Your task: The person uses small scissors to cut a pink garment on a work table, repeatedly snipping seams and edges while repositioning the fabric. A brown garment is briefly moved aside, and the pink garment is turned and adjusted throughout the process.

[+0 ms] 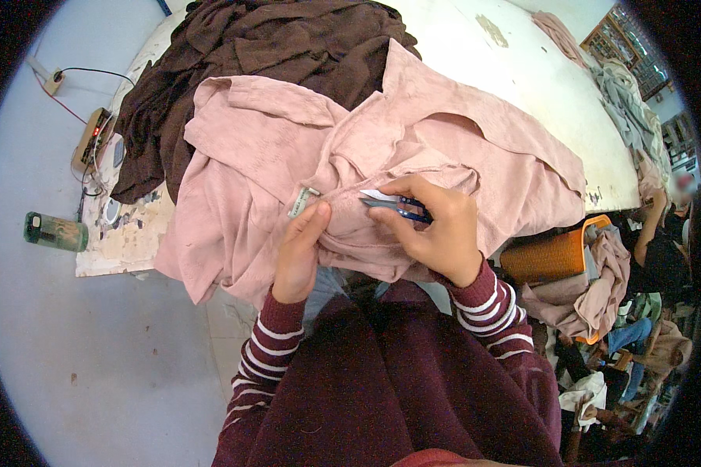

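Observation:
A pink garment [273, 156] lies bunched on the white table [522, 70], hanging over its near edge. My left hand [300, 253] pinches a fold of it just below a small sewn-in label [302, 201]. My right hand [432, 226] grips a small thread snipper [385, 202] with a blue handle. The metal tips point left at the fabric between both hands.
A dark brown pile of cloth [280, 47] lies behind the pink garment. At the left table edge sit a power strip [92, 140] and a green bottle [54, 232]. To the right stand an orange basket [553, 253] with pink cloth and a seated person [662, 249].

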The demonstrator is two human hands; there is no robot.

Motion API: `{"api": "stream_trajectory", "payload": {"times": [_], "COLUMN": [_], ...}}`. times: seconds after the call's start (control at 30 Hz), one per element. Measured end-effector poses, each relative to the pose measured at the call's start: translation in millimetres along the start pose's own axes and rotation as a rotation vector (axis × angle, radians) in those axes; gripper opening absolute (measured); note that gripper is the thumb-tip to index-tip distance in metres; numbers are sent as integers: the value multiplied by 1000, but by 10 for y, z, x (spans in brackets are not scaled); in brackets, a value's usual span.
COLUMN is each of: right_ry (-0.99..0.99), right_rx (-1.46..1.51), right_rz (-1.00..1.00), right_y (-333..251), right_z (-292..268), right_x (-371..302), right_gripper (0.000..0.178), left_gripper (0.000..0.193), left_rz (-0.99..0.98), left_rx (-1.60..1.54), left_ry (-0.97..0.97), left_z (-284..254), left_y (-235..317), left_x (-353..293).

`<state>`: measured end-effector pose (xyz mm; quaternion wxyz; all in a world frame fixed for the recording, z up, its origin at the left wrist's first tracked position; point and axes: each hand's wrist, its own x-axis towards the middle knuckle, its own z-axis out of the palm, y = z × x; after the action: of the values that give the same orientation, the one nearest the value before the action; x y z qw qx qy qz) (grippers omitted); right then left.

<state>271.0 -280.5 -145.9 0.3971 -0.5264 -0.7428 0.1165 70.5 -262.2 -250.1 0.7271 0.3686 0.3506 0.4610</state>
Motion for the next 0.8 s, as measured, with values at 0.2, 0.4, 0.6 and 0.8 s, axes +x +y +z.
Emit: {"api": "stream_trajectory", "payload": {"times": [0.2,0.4,0.6,0.8], "right_ry": [31,33,69,-21], "right_rx": [-75,149,662,535], "right_rz": [-36,105,127,43], "right_y": [-74,55,386,516], "right_z": [31,-27,-87,38], "right_x": [21,51,264,472], "right_gripper": [17,16,42,16], "left_gripper": [43,45,33,34], "left_rz": [-6,-13,-63,22], "left_rx": [-13,-14,-53,0], "left_ry": [-10,-24,88,177], "left_z": [-93,-138,168,135], "left_y": [-85,-7,172,72], "left_x": [15,138,-135,-3]}}
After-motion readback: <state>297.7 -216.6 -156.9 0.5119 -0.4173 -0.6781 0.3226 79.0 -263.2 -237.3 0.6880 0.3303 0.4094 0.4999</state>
